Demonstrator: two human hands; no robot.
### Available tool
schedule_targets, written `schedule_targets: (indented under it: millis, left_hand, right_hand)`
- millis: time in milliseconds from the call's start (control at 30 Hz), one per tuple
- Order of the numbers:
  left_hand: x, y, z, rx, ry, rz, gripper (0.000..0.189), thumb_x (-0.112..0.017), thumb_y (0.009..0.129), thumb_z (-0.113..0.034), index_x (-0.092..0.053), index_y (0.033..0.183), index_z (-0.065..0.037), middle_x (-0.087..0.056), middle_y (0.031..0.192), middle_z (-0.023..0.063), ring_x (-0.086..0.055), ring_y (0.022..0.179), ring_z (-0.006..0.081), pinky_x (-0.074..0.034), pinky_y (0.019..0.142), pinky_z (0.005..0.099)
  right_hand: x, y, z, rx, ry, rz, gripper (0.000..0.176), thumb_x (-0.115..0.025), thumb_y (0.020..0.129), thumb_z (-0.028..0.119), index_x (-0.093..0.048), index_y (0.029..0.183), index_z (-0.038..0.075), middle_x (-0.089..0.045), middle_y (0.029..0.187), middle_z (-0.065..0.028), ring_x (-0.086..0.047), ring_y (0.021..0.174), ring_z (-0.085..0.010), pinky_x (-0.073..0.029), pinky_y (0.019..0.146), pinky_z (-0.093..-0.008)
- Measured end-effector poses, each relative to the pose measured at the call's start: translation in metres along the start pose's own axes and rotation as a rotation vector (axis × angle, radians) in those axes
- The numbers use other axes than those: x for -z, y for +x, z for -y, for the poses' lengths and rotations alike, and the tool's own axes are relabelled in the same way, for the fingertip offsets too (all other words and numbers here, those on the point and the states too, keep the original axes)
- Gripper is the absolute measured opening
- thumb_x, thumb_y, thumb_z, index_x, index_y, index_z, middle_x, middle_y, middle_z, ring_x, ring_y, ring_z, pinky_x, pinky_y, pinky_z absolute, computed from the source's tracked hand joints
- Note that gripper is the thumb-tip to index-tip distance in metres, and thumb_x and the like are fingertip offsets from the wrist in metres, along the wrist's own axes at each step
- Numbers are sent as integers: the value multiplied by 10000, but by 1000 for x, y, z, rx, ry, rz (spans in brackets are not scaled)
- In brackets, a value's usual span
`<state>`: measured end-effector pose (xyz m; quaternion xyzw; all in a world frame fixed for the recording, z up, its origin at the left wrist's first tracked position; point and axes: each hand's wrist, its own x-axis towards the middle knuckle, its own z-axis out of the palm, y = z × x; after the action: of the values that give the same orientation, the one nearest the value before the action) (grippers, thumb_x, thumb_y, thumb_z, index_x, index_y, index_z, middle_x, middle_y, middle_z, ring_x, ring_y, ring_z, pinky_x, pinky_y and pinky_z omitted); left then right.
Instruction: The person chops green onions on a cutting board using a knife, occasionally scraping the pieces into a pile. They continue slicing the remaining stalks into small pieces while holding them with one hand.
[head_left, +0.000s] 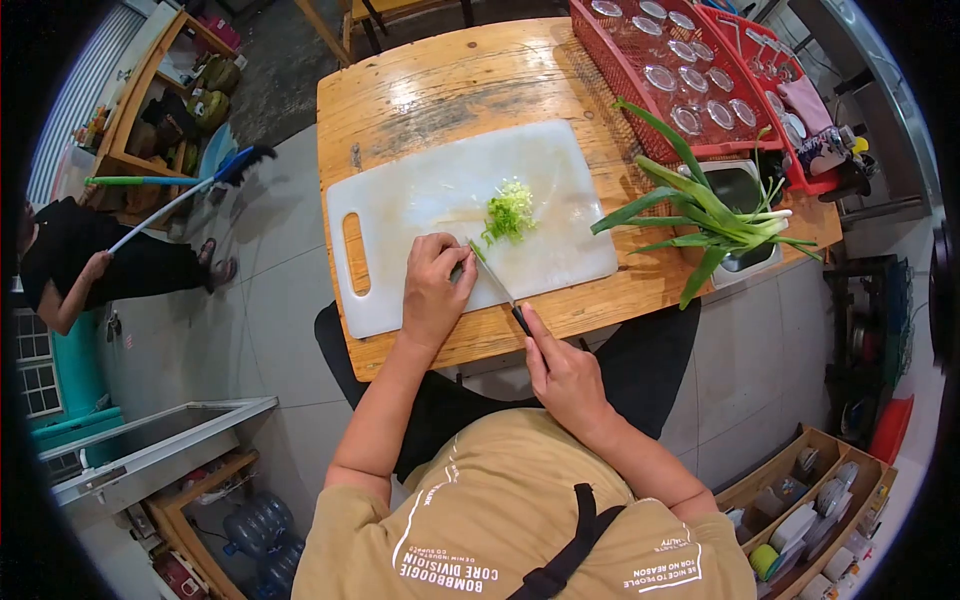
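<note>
A white cutting board (440,200) lies tilted across the wooden table in front of me. My right hand (570,385) grips the black handle of a knife (497,281), whose blade rests near the board's front edge. My left hand (438,282) is closed with curled fingers on a piece of green onion (477,250) beside the blade. Just beyond the knife sits a small heap of chopped green onion (511,212). To the right, a bunch of whole green onions (705,215) lies over a metal container (736,188).
A red crate (655,100) of upside-down glasses stands at the table's (440,80) far right, with another red basket (790,110) beside it. At left, a person (70,260) holds a broom (190,200) on the tiled floor. My legs are under the table's front edge.
</note>
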<state>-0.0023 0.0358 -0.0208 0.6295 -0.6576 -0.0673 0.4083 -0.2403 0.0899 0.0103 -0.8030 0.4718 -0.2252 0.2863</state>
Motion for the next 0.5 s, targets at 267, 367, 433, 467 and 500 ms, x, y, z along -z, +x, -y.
schedule_targets:
  millis: [267,367,433,467,500]
  left_hand:
    - [2,4,-3,22,25,22,96,-798,927,-17,-770,1014,13,-711,1052,149,-671,1051,352,-565,907,447]
    - [3,11,-12,22,-10,2,123,-770,931,1,-766,1054,6,-717,1081,152,-679,1076,359,-569,927,454]
    - [6,14,-14,-12,2,-6,136,-760,931,10,-765,1066,4,-719,1097,153,-682,1078,360,-571,932,454]
    - [7,16,-15,-39,14,-12,150,-750,930,19,-764,1079,1,-721,1113,154,-684,1081,362,-573,936,455]
    - [8,17,-16,-43,15,-9,150,-750,930,19,-764,1079,1,-721,1113,154,-684,1081,362,-573,936,455]
  right_hand:
    - [10,8,-10,37,-21,-120,554,-709,1076,170,-604,1620,164,-688,780,-131,-694,653,-328,-567,605,-462]
    - [20,6,-11,50,-36,-133,561,-728,1065,174,-617,1614,196,-679,783,-120,-684,648,-315,-570,608,-449]
    - [23,5,-13,64,-49,-161,584,-744,1053,172,-613,1621,207,-641,767,-100,-659,629,-301,-563,599,-441]
    - [23,5,-14,61,-48,-166,584,-744,1053,172,-613,1621,207,-641,767,-100,-659,629,-301,-563,599,-441]
    - [23,4,-15,80,-69,-176,594,-752,1048,172,-612,1624,208,-612,762,-93,-647,623,-295,-556,589,-438]
